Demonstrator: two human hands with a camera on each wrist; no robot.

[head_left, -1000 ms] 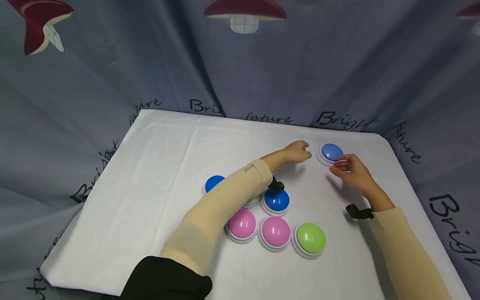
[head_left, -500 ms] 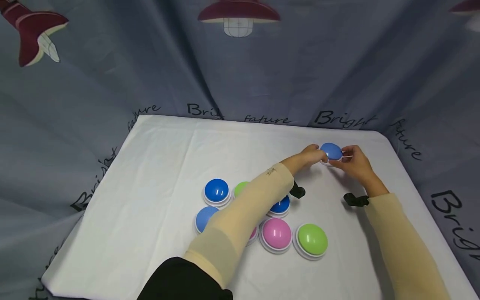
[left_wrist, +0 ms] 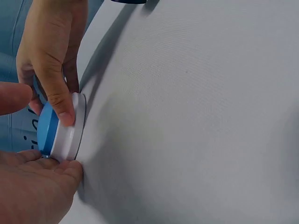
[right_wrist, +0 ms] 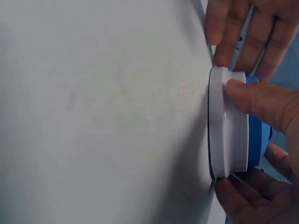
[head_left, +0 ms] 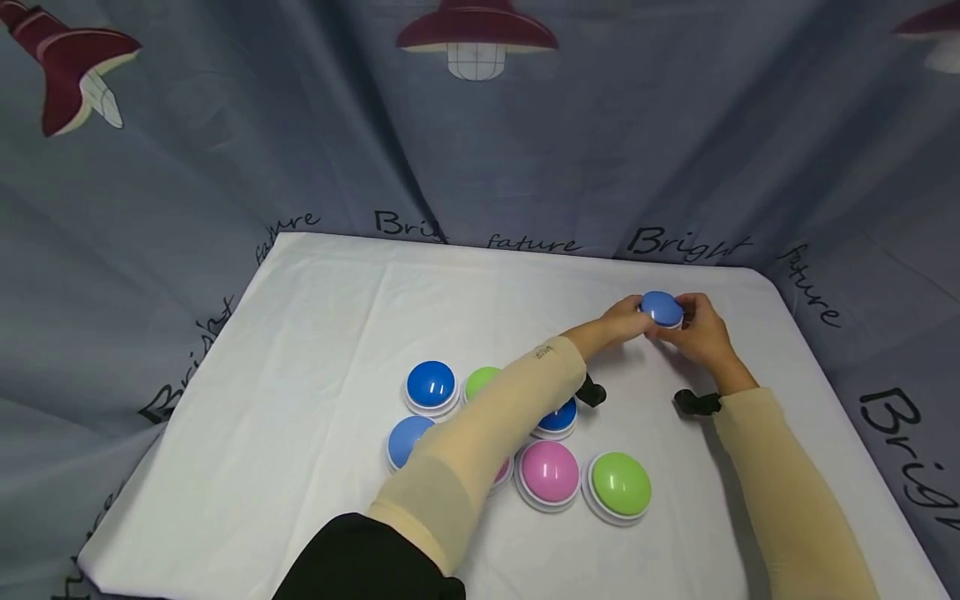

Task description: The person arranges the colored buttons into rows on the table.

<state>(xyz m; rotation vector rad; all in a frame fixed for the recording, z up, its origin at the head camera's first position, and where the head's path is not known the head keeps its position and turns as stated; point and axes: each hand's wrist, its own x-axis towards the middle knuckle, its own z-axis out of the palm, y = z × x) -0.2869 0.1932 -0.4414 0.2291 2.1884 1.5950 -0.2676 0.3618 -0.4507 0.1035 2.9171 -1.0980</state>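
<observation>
A blue domed push button with a white round base is held at the table's far right. My right hand grips its base, the thumb pressed on the near side and fingers curled round the edge. On the other side is my left hand, its fingers fairly straight against the rim and its thumb off the button. In the left wrist view the white base shows between both hands. Whether the base rests on the cloth I cannot tell.
Nearer me stand more push buttons: blue, lighter blue, green, dark blue, pink and green. My left sleeve partly covers several. A grey curtain hangs behind the white tablecloth.
My left hand has moved right, from apart to touching the blue button. My right hand's fingers have gone from its edge to a firm grip round the base. The other buttons stay put.
</observation>
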